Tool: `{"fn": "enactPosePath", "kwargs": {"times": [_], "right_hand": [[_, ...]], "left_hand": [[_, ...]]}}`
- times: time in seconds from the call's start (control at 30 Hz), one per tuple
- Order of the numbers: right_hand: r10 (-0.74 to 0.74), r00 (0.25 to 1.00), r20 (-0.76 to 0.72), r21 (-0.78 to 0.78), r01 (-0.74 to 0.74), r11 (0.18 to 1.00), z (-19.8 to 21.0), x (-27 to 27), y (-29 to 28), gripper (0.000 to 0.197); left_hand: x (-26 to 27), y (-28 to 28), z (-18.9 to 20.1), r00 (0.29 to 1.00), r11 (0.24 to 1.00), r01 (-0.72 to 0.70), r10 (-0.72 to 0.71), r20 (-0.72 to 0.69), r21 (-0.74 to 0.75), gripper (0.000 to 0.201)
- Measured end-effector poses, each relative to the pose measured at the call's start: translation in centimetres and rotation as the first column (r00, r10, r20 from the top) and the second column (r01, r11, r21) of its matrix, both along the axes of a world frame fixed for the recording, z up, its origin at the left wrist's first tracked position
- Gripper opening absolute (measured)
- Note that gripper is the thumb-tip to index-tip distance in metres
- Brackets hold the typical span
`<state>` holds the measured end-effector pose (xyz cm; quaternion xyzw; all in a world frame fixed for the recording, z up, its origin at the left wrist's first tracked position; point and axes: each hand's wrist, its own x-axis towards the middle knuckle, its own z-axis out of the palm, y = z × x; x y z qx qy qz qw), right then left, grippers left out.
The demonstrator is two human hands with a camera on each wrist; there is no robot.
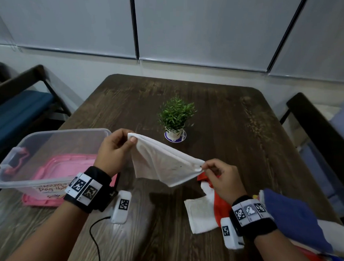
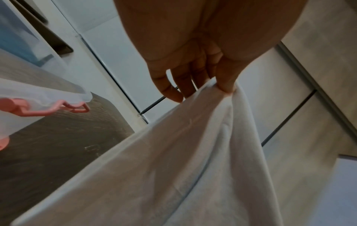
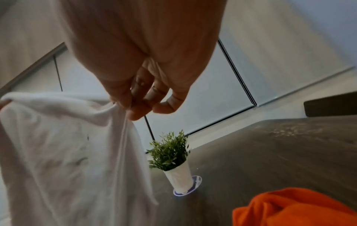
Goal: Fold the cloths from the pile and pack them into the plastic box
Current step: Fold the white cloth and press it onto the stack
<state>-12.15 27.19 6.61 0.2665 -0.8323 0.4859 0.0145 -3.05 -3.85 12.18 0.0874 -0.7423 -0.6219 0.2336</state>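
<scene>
Both hands' grips pinch a white cloth (image 1: 164, 162) beside the plastic box (image 1: 56, 134) holding a pink lid (image 1: 68, 165).

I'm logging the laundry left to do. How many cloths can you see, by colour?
White: 2, one held up, one lying on the table
Orange-red: 1
Blue: 1
Total: 4 that I can tell apart

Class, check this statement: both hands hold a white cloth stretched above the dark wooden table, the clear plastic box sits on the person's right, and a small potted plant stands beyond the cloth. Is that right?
One detail is wrong. The clear plastic box sits on the person's left, as the head view shows. The rest holds: the left hand and right hand pinch the white cloth above the dark wooden table, with the small potted plant beyond.
</scene>
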Motion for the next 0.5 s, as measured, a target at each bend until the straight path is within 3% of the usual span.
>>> {"fn": "enactPosePath", "kwargs": {"times": [0.17,0.27,0.33,0.37,0.4,0.5], "right_hand": [[0.064,0.995,-0.076,-0.031,-0.067,0.997,1.0,-0.2,-2.2,0.033],[0.068,0.998,0.003,-0.029,-0.068,0.997,-0.1,0.3,-3.1,0.03],[0.062,0.994,0.09,-0.021,-0.061,0.998,-0.9,0.7,-3.5,0.019],[0.047,0.992,0.114,-0.002,-0.048,0.999,-1.3,0.9,-3.6,0.027],[0.022,0.993,0.119,0.015,-0.024,1.0,-1.6,1.0,-3.7,0.033],[-0.047,0.996,0.073,-0.034,0.05,0.998,-1.5,0.8,-3.9,0.027]], "left_hand": [[0.2,-0.4,0.3,0.999,0.999,0.018,-0.017,-0.031,0.033,0.019],[0.3,-0.1,0.7,0.998,0.999,0.05,-0.05,-0.041,0.0,0.024],[0.4,-0.3,0.8,0.997,0.998,0.058,-0.058,-0.052,-0.001,0.022],[0.4,-0.5,0.8,0.997,0.998,0.061,-0.061,-0.055,-0.006,0.02],[0.5,-0.8,0.6,0.996,0.998,0.064,-0.065,-0.057,-0.017,0.017],[0.8,-1.6,-0.6,0.998,0.997,0.052,-0.054,-0.026,-0.051,0.008]]}}
